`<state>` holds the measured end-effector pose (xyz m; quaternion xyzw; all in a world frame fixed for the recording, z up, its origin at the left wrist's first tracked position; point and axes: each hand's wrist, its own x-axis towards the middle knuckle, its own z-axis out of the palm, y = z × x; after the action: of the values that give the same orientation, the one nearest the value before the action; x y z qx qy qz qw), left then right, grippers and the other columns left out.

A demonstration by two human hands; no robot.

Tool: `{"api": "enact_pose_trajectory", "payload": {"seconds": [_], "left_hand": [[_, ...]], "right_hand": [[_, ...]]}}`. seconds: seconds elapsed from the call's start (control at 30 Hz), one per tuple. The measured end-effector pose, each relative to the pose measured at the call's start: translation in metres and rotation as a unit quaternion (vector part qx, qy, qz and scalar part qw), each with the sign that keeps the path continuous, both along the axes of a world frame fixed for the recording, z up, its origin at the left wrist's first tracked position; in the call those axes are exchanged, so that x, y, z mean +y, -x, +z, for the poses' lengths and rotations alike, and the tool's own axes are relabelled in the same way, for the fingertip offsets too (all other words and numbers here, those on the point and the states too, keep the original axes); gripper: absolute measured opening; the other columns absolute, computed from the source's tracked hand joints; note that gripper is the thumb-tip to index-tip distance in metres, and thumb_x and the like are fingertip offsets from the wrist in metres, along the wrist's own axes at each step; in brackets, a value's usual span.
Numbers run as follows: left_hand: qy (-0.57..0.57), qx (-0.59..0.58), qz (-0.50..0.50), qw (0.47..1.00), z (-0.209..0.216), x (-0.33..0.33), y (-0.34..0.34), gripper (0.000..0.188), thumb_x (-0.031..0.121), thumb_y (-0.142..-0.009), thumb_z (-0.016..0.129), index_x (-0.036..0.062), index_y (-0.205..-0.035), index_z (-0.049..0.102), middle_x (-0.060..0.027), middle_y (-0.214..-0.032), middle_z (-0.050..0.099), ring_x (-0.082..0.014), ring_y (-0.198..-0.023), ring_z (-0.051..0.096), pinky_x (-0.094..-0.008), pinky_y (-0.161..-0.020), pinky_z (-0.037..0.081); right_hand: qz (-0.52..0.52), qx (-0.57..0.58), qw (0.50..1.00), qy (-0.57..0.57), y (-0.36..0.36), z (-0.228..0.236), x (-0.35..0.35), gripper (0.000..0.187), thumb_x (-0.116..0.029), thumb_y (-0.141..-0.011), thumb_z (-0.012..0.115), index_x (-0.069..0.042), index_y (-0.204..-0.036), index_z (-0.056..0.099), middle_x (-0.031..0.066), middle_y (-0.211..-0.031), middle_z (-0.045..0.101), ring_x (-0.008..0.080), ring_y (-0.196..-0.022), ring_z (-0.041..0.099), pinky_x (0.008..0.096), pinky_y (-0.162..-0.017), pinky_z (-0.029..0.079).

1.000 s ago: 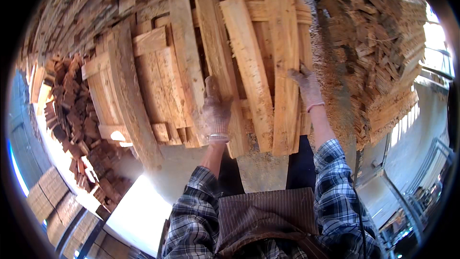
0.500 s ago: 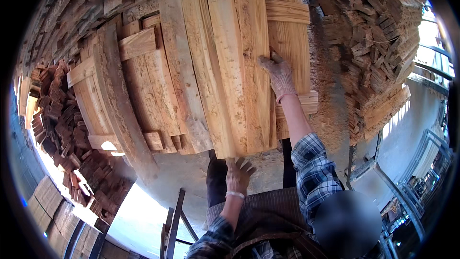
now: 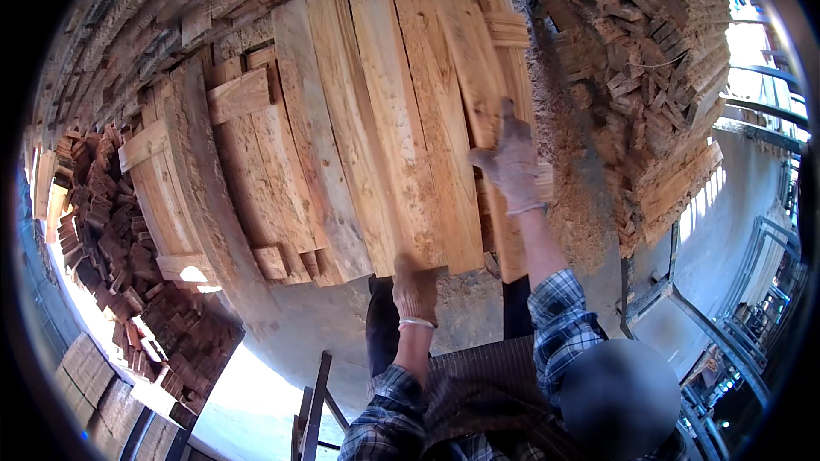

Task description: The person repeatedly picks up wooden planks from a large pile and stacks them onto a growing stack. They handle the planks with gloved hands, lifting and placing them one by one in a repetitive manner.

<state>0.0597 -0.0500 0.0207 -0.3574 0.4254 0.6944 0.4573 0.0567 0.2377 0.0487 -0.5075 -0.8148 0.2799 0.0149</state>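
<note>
The left hand (image 3: 416, 288), gloved, curls closed on the near end of a board (image 3: 401, 119) at 6 o'clock, steadying it. The right hand (image 3: 511, 162), fingers spread, presses flat on the next plank (image 3: 465, 60) toward 2 o'clock. Sawdust (image 3: 574, 196) leaves open room before the stacked offcuts (image 3: 658, 60).

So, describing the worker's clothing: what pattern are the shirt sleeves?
Blue-and-white plaid sleeves, clearest in the head view.

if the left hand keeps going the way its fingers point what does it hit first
Probably the near end of the pale plank right above the left hand; it looks to be touching it already, though depth is unclear.
</note>
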Motion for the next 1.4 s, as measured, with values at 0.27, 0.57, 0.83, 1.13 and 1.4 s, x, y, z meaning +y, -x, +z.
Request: {"api": "enact_pose_trajectory", "payload": {"seconds": [0.27,0.57,0.83,1.13,1.4], "left_hand": [[-0.029,-0.128,0.014,0.991,-0.011,0.043,-0.039,0.047,0.038,-0.092,0.059,0.0073,-0.127,0.051,-0.0071,-0.124,0.058,-0.0268,-0.119,0.051,-0.0565,-0.108,0.030],[0.124,-0.063,0.038,0.990,0.001,0.049,-0.033,0.035,0.027,-0.085,0.072,0.0115,-0.114,0.060,-0.0047,-0.103,0.065,-0.0167,-0.085,0.061,-0.0366,-0.072,0.052],[0.094,0.060,-0.119,0.987,0.056,-0.017,-0.012,0.051,0.014,-0.085,0.067,0.0075,-0.133,0.049,-0.0012,-0.105,0.063,-0.0071,-0.080,0.058,-0.0229,-0.062,0.045],[0.628,0.496,-0.294,0.522,0.092,-0.099,0.162,0.087,0.024,-0.072,0.080,-0.0008,-0.141,0.033,-0.0209,-0.137,0.046,-0.0321,-0.122,0.049,-0.0385,-0.103,0.041],[0.625,0.446,-0.343,0.541,0.057,-0.171,0.211,0.076,0.023,-0.070,0.079,0.0020,-0.133,0.043,-0.0190,-0.125,0.052,-0.0319,-0.108,0.056,-0.0384,-0.090,0.046]], "right_hand": [[0.057,0.052,0.991,-0.113,-0.017,-0.046,0.012,0.068,-0.017,-0.082,0.066,-0.017,-0.144,0.039,0.0182,-0.112,0.059,0.0267,-0.091,0.060,0.0408,-0.079,0.050],[-0.026,0.215,0.971,0.099,-0.020,-0.101,0.054,0.056,-0.004,-0.090,0.053,-0.016,-0.143,0.042,0.0079,-0.092,0.061,0.0181,-0.066,0.055,0.0300,-0.060,0.046],[0.031,0.043,0.993,-0.108,-0.023,-0.046,0.041,0.056,-0.017,-0.088,0.056,-0.023,-0.142,0.042,0.0226,-0.112,0.061,0.0379,-0.080,0.063,0.0435,-0.070,0.050],[0.026,-0.077,0.983,-0.167,-0.024,-0.037,0.046,0.058,-0.017,-0.084,0.060,-0.019,-0.140,0.045,0.0209,-0.088,0.059,0.0360,-0.076,0.060,0.0456,-0.066,0.050],[0.131,0.275,0.943,0.135,0.149,0.006,-0.157,0.064,-0.022,-0.080,0.073,-0.014,-0.138,0.046,0.0178,-0.109,0.061,0.0253,-0.100,0.058,0.0390,-0.086,0.047]]}}
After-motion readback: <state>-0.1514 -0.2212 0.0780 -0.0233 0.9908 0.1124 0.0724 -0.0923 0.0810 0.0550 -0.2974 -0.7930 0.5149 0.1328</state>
